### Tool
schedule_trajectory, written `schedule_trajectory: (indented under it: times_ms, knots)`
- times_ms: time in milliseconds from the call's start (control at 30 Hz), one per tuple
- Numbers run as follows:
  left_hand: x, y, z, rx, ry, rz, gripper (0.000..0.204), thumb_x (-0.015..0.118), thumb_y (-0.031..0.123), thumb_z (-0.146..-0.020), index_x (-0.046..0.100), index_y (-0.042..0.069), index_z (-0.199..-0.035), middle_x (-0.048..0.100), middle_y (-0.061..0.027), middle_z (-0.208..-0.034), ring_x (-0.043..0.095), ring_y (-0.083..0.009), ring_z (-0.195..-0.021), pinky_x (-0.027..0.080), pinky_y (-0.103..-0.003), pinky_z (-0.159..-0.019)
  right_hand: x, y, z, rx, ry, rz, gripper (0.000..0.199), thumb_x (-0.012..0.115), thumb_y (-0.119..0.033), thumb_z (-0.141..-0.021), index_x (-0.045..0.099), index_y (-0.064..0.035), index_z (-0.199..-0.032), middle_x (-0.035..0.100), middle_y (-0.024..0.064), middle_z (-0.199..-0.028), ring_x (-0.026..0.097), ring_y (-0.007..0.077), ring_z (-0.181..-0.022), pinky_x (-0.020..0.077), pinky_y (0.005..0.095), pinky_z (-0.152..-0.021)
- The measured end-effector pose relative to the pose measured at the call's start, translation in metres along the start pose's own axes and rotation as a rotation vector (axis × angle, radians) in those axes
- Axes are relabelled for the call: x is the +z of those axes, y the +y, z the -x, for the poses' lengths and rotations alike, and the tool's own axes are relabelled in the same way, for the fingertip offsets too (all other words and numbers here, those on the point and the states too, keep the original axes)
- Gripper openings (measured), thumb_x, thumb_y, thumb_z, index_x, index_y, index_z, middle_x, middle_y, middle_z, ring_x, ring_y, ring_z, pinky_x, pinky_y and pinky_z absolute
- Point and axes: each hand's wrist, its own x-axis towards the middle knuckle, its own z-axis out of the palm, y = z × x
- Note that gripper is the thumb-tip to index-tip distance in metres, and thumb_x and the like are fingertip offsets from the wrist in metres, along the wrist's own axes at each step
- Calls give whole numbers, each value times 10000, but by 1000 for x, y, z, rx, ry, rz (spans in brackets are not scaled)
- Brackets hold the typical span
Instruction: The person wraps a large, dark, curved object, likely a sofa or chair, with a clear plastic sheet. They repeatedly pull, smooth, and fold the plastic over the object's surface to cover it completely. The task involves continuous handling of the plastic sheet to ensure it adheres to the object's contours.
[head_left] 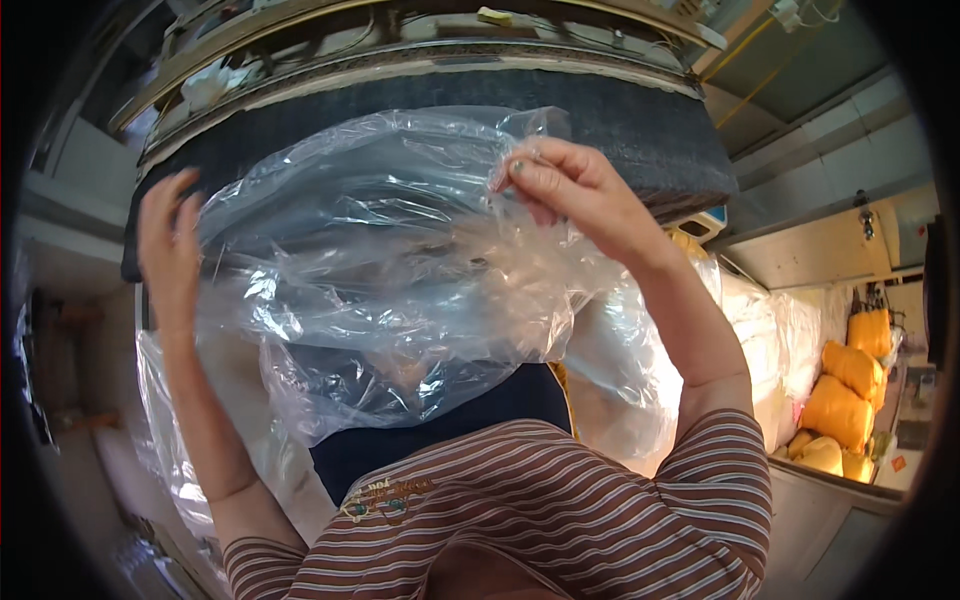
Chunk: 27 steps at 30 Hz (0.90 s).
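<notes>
A large clear plastic bag (360,235), crumpled and shiny, spreads in front of me. Its far part lies over a dark work surface, and its near part hangs down over my dark trousers. At the bag's upper right, my right hand (580,190) pinches the thin plastic edge between thumb and forefinger. My left hand (170,240) is raised just beside the bag's left end, its fingers apart and slightly blurred. Nothing shows in it.
The dark-covered table (640,130) has a wooden rail (270,40) beyond it. Clear plastic sheeting (165,430) hangs at the lower left. To the right are pale wrapped stacks (770,330), orange-yellow sacks (840,405) and a small blue-and-white device (706,224) by the table's corner.
</notes>
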Motion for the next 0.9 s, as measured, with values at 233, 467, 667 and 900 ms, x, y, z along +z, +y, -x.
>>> schedule_trajectory:
  times_ms: [233,467,667,900]
  knots:
    - [55,179,2,485,-289,439,327,723,57,-751,644,66,-1068,571,-62,-1085,574,-156,-941,454,-257,-741,50,1,23,-81,86,-144,212,451,-170,-979,595,-32,-1052,585,0,-776,508,50,-616,416,182,-552]
    - [66,176,26,457,-308,548,247,720,-21,-724,668,31,-959,611,-53,-915,621,-146,-778,503,-242,-667,66,0,49,-133,147,-68,299,440,-109,-940,546,21,-1187,627,75,-968,578,111,-784,468,249,-727]
    - [55,167,61,433,-93,490,276,701,-63,-678,678,56,-925,623,-85,-893,621,-214,-794,491,-281,-662,91,-6,57,-57,37,-281,309,484,-142,-932,562,2,-1195,624,95,-999,588,142,-919,471,282,-815]
    - [7,92,170,146,-70,573,158,520,52,-839,545,34,-994,569,-145,-1083,540,-259,-1036,433,-355,-911,49,46,16,-74,400,-1065,181,505,-232,-947,584,-74,-987,624,64,-902,597,170,-796,505,324,-752]
